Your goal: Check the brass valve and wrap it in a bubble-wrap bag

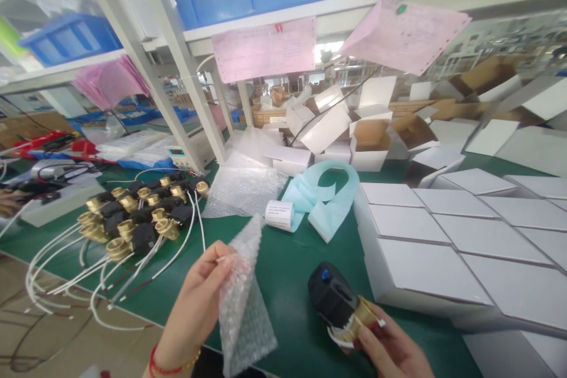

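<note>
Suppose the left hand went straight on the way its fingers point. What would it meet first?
The left hand points up and right, already pinching the clear bubble-wrap bag. Beyond it probably lies the white paper label roll, though depth is unclear.

— Where does the head view look from?
— From above the green mat-covered workbench, facing forward and down, close to its near edge.
— And beyond?
— White metal shelving rises behind that workbench.
</note>
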{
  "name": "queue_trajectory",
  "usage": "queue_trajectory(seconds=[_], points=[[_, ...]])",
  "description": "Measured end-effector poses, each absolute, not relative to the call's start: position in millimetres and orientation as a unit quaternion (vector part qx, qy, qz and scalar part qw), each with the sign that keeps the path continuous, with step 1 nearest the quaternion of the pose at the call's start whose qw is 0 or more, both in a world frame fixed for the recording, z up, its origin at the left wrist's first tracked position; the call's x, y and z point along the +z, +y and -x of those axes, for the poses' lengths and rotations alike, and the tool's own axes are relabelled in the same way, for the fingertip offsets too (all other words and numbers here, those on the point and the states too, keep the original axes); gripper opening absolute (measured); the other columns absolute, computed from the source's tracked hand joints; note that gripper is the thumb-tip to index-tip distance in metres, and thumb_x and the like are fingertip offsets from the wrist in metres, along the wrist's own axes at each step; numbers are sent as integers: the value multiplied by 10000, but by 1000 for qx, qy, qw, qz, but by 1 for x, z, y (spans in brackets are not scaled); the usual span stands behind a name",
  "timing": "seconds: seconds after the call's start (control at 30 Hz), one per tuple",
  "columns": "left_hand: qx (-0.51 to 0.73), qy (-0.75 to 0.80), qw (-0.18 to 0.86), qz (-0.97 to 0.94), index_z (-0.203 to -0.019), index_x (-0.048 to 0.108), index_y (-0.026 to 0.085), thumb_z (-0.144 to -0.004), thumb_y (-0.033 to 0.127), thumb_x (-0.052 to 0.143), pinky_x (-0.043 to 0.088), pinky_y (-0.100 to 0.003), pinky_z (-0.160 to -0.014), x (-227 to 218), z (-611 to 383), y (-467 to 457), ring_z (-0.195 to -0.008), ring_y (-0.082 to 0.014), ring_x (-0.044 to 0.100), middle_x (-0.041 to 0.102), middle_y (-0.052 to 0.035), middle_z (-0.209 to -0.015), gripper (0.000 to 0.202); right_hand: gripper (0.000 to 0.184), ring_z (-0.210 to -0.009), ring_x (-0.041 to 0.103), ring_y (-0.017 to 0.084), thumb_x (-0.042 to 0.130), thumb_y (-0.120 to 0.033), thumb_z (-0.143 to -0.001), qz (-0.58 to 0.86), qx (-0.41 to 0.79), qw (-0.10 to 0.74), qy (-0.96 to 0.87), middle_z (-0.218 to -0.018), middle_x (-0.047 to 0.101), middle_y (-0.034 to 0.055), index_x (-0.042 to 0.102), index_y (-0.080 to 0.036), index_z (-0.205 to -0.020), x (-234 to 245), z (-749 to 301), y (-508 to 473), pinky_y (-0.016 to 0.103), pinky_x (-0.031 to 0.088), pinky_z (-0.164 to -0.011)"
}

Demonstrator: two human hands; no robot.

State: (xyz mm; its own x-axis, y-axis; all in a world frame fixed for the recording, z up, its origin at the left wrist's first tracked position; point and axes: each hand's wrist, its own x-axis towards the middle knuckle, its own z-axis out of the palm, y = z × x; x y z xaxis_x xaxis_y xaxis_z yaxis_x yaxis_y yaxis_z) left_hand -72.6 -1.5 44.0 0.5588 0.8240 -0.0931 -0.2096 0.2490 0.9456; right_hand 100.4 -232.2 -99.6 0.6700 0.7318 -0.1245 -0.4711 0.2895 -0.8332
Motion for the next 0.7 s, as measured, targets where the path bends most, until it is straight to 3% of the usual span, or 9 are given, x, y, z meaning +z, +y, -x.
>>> queue_trajectory(seconds=[0.07,0.13,0.33,0.43,0.5,0.6,0.7], points=[[324,257,759,-503,-720,572,217,-746,430,810,462,-195,-586,48,72,-14,-626,-109,530,568,34,-678,320,324,-999,688,242,888,-337,-894,445,393,790,-152,-1181,694,103,768,-280,-1189,-104,-103,-236,240,577,-868],[319,259,718,-562,-722,592,226,-800,479,739,462,-213,-607,50,73,-12,-644,-131,551,591,15,-678,303,304,-1042,674,236,849,-336,-933,437,385,800,-145,-1198,688,98,752,-291,-1217,-104,-103,-237,249,563,-910],[318,382,338,-799,-755,592,224,-837,498,620,446,-287,-675,24,79,34,-688,-191,599,615,-16,-708,287,298,-1033,673,243,836,-356,-942,430,365,815,-136,-1170,696,99,750,-299,-1222,-92,-97,-235,260,563,-907],[373,346,149,-848,-955,618,196,-891,419,605,477,-368,-885,9,79,35,-962,-261,624,648,-90,-992,231,326,-1003,676,247,853,-364,-924,439,354,815,-134,-1149,698,115,753,-275,-1221,-86,-95,-233,257,570,-889],[412,292,56,-861,-1091,603,188,-919,345,607,466,-381,-990,5,76,22,-1097,-253,596,619,-112,-1147,233,357,-999,674,255,873,-383,-903,447,339,818,-127,-1145,696,133,759,-239,-1209,-82,-93,-231,254,572,-883],[364,202,90,-905,-1126,579,243,-928,250,610,522,-311,-953,2,64,-7,-1062,-174,628,643,-39,-1121,201,339,-986,675,249,868,-396,-909,446,335,820,-130,-1136,698,134,768,-229,-1187,-77,-92,-228,249,571,-880],[199,195,214,-936,-1246,563,230,-873,230,681,524,-404,-1070,-4,43,-33,-1213,-215,604,641,-66,-1276,391,308,-1004,671,248,848,-375,-932,431,336,828,-127,-1169,687,133,763,-231,-1191,-75,-92,-227,262,574,-885]])
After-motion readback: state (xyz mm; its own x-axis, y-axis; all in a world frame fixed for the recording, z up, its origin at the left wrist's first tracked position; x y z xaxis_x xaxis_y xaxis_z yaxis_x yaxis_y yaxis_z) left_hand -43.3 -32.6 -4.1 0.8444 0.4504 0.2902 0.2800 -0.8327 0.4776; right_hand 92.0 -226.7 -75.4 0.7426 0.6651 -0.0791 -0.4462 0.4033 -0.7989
